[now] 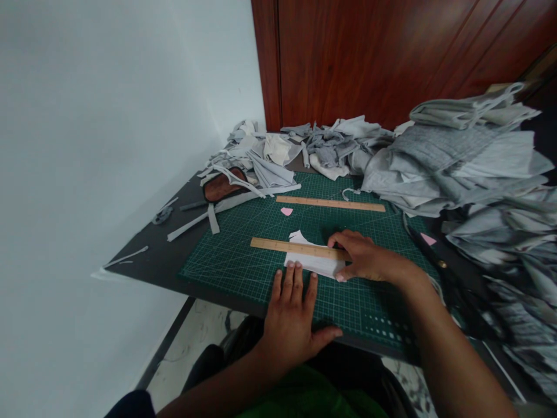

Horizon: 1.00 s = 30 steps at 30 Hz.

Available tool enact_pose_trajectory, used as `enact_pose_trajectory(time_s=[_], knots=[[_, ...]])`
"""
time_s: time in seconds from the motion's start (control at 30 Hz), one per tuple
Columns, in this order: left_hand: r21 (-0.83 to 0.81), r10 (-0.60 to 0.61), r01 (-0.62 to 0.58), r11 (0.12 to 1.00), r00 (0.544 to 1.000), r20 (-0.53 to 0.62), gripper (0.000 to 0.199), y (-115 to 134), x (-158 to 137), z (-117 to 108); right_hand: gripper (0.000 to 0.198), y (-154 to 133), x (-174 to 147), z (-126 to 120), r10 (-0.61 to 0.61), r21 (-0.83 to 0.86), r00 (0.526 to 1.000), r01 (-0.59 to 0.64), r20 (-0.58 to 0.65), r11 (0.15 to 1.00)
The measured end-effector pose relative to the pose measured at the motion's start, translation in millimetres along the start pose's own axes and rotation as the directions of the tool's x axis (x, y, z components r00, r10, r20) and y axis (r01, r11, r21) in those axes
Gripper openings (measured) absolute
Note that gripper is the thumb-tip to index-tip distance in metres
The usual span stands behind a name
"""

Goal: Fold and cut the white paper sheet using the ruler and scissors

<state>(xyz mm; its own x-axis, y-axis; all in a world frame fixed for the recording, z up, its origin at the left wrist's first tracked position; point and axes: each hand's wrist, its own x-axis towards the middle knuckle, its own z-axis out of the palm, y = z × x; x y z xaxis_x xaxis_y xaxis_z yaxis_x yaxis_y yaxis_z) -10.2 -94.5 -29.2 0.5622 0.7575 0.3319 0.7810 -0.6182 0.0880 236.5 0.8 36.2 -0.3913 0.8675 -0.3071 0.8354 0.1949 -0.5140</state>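
Observation:
A white cut piece (319,265), paper or fabric, lies on the green cutting mat (235,267). Across it rests a wooden ruler (274,244), slightly tilted down to the right. My right hand (361,257) grips the ruler's right end, fingers on the far side and thumb on the near side, touching the white piece. Flat on the mat, my left hand (291,316) has its fingers stretched out, with the middle fingertips on the near edge of the white piece.
A second wooden ruler (331,203) and a small pink piece (286,211) lie farther back. Black scissors (441,264) are at right, beside a tall pile of grey fabric (452,157). Grey scraps (270,157) and a brown, black-edged object (224,184) sit at back left, near the wall.

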Motion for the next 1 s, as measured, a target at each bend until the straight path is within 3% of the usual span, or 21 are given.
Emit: enact_pose_trajectory(time_s=[0.53, 0.83, 1.0], knots=[[-0.006, -0.017, 0.017, 1.000, 0.999, 0.033, 0.101, 0.8, 1.5, -2.5, 0.058, -0.2, -0.5, -1.0, -0.004, 0.005, 1.000, 0.004, 0.009, 1.000], [0.031, -0.058, 0.056, 0.998, 0.995, 0.076, 0.117, 3.8, 9.8, -4.4, 0.056, -1.4, -0.1, -3.3, 0.002, -0.004, 1.000, -0.002, 0.005, 1.000], [0.002, -0.077, 0.077, 0.997, 0.994, 0.083, 0.113, 4.6, 11.2, -4.1, 0.057, 1.3, 1.0, -3.3, -0.003, -0.006, 1.000, 0.003, -0.003, 1.000]])
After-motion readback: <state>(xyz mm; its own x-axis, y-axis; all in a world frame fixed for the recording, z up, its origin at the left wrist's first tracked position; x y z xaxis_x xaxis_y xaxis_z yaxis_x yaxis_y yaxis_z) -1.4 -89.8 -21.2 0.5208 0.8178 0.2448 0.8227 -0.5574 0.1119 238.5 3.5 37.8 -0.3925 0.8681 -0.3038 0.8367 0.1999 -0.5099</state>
